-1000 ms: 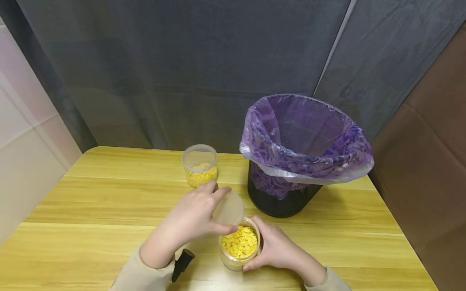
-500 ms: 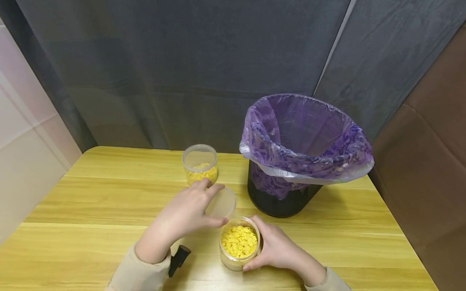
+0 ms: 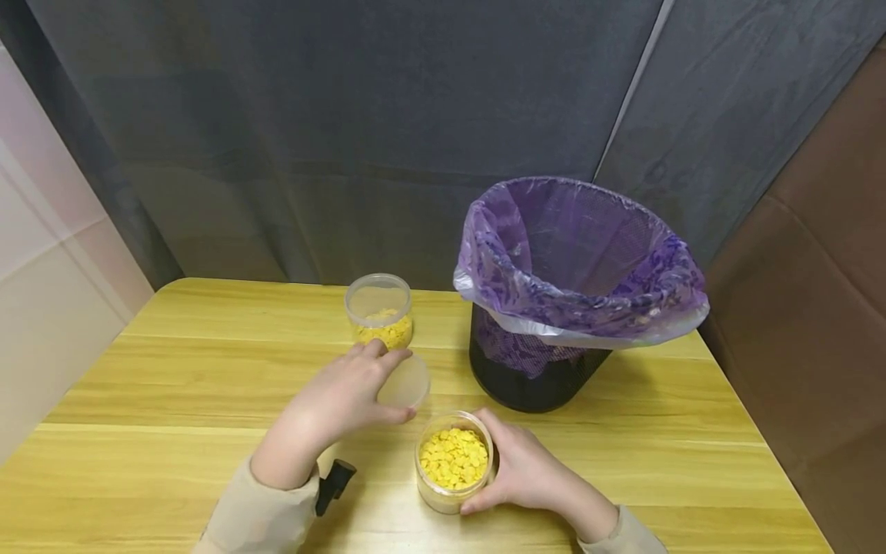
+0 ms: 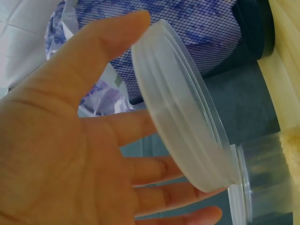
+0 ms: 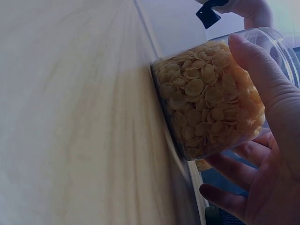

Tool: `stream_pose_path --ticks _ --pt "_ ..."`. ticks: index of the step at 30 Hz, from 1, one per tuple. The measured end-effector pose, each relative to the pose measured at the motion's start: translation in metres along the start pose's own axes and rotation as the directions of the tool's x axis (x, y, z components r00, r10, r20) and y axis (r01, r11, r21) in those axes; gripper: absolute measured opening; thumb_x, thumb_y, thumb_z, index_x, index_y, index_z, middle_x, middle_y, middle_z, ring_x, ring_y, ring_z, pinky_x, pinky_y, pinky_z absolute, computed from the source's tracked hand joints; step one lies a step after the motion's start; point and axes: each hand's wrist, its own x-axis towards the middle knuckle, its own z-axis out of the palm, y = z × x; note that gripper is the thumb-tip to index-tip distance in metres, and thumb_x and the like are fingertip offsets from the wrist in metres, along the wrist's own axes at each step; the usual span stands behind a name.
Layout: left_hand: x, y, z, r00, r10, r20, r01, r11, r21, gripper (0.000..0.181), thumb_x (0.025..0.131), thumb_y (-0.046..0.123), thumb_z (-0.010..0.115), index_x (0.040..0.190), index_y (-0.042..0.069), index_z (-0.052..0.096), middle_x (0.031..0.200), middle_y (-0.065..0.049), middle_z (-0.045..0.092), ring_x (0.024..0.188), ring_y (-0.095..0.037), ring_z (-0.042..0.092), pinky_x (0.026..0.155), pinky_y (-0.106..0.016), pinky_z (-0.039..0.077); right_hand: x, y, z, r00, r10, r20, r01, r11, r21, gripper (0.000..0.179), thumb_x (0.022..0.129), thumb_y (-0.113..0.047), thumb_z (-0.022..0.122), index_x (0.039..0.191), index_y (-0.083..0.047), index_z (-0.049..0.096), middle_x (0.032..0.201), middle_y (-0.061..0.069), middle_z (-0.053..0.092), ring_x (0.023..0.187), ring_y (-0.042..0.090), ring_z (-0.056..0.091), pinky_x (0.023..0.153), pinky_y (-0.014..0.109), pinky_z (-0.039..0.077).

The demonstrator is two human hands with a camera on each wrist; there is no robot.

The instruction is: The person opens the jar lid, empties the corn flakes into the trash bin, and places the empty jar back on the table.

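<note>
My left hand (image 3: 342, 392) pinches a round translucent lid (image 3: 407, 383) by its edge, thumb on one side and fingers on the other. In the left wrist view the lid (image 4: 178, 108) is tilted, its ridged rim showing. My right hand (image 3: 522, 469) grips the side of a clear jar (image 3: 443, 500) full of yellow flakes (image 3: 454, 459). The jar's top is uncovered. Through its wall in the right wrist view the flakes (image 5: 206, 98) fill most of it. Behind my left hand stands a second clear jar (image 3: 378, 296), partly filled with similar yellow flakes.
A black mesh bin (image 3: 526, 385) lined with a purple plastic bag (image 3: 588, 308) stands at the back right of the wooden table (image 3: 173, 369). A grey curtain (image 3: 346, 138) hangs behind the table's far edge. A black device (image 3: 335, 485) sits at my left wrist.
My left hand has carried the lid left, away from above the jar, uncovering more of its mouth. My right hand and the jar have stayed in place.
</note>
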Motion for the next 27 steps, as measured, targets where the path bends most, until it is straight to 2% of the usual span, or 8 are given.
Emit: stream_pose_path --ticks 7,15,27 --pt "0.002 -0.003 0.002 0.997 -0.035 0.069 0.037 0.999 -0.021 0.073 0.073 0.034 0.080 0.134 0.005 0.053 0.116 -0.016 0.054 0.104 -0.034 0.053 0.085 -0.050 0.047 0.000 0.000 0.000 1.000 -0.004 -0.002 0.004 1.000 -0.008 0.099 0.050 -0.051 0.091 0.133 -0.026 0.043 0.120 -0.010 0.057 0.108 0.012 0.055 0.093 0.040 0.045" --pt "0.007 -0.007 0.008 0.991 -0.048 0.127 0.053 0.998 -0.033 0.078 0.068 0.026 0.084 0.136 0.004 0.051 0.114 -0.015 0.055 0.104 -0.034 0.053 0.086 -0.048 0.048 0.001 0.002 0.001 1.000 0.000 -0.002 0.000 1.000 -0.011 0.099 0.050 -0.051 0.091 0.132 -0.026 0.043 0.120 -0.011 0.057 0.108 0.011 0.055 0.093 0.039 0.044" --pt "0.016 -0.010 0.023 0.978 -0.072 0.196 0.079 0.997 -0.027 0.081 0.064 0.022 0.088 0.135 0.004 0.052 0.124 -0.026 0.051 0.110 -0.042 0.051 0.088 -0.051 0.046 0.000 0.001 0.001 1.000 -0.008 -0.007 0.008 1.000 -0.024 0.099 0.050 -0.052 0.091 0.132 -0.024 0.043 0.118 -0.010 0.058 0.107 0.012 0.056 0.092 0.039 0.045"
